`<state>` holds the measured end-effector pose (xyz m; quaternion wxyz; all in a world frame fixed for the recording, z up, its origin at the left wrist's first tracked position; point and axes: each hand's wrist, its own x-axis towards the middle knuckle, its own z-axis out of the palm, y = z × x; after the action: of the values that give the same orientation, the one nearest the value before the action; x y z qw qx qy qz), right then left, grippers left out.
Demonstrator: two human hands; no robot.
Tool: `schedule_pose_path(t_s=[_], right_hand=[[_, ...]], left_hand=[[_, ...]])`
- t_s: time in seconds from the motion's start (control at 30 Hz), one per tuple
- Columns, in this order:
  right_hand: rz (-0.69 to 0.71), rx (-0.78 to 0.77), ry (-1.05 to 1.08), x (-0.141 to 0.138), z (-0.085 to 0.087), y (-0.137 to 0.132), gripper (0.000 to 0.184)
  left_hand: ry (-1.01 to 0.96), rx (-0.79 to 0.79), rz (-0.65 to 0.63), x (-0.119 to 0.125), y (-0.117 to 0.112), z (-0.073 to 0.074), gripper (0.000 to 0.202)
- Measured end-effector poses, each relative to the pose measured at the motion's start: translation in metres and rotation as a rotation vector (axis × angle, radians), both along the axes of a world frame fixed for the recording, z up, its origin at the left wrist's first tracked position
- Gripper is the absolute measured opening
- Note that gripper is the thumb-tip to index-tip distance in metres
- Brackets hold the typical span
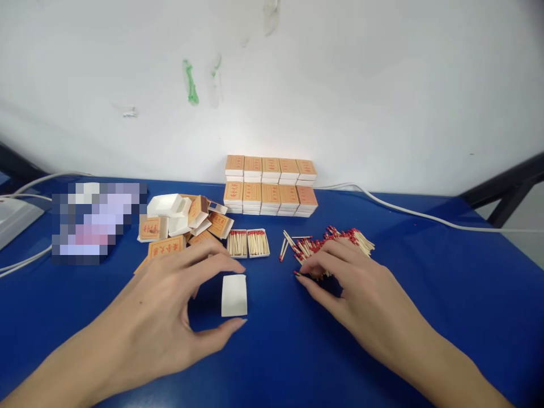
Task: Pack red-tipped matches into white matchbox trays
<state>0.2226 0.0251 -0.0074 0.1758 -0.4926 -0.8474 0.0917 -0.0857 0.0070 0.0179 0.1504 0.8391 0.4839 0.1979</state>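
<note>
On the blue table lies a small white matchbox tray; whether its hollow side faces up I cannot tell. My left hand is spread around it, thumb near its close edge and fingers near its far edge, seemingly without gripping it. My right hand is at the loose matches, thumb and forefinger pinched on a match whose red head peeks out. Between the hands and farther back, two trays stand side by side, a left filled tray and a right filled tray, both packed with red-headed matches.
Orange-topped matchboxes are stacked in two rows against the white wall. Left of the filled trays is a heap of sleeves and white trays. A blurred-out object lies far left. A white cable runs along the back right.
</note>
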Motion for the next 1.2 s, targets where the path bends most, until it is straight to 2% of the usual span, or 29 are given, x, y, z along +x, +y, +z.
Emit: schedule_pose_path(t_s=[0.13,0.27,0.37,0.43,0.57,0.73,0.83,1.03,1.1,1.2], right_hand=[[0.017,-0.01,0.022,-0.007,-0.002,-0.004,0.013],[0.043,0.069,-0.03,-0.013,-0.002,-0.008,0.017],[0.054,0.124,-0.042,-0.016,-0.004,-0.009,0.019],[0.018,0.155,-0.038,-0.018,-0.006,-0.009,0.02],[-0.018,0.165,-0.004,-0.023,-0.009,-0.011,0.018],[0.068,0.044,0.058,-0.026,-0.007,-0.016,0.013],[0.038,0.115,0.034,-0.025,-0.005,-0.01,0.012],[0.019,0.24,-0.234,-0.026,-0.001,0.016,0.021],[0.03,0.231,-0.248,-0.029,0.002,0.024,0.016],[0.044,0.134,-0.194,-0.036,0.008,0.033,0.01]], left_hand=[[0.069,0.022,-0.014,-0.001,0.001,-0.002,0.044],[0.087,0.035,0.023,0.004,-0.008,-0.018,0.047],[0.055,0.041,0.063,0.009,-0.013,-0.029,0.068],[0.034,-0.008,0.047,0.011,-0.015,-0.031,0.075],[-0.011,-0.172,-0.015,0.008,-0.011,-0.026,0.047],[-0.038,-0.207,0.007,0.005,-0.006,-0.021,0.021],[-0.031,-0.226,0.004,0.006,-0.006,-0.021,0.017],[-0.037,-0.225,-0.01,0.006,-0.005,-0.024,0.017],[-0.044,-0.23,-0.013,0.006,-0.005,-0.025,0.017],[-0.049,-0.259,-0.011,0.006,-0.005,-0.024,0.018]])
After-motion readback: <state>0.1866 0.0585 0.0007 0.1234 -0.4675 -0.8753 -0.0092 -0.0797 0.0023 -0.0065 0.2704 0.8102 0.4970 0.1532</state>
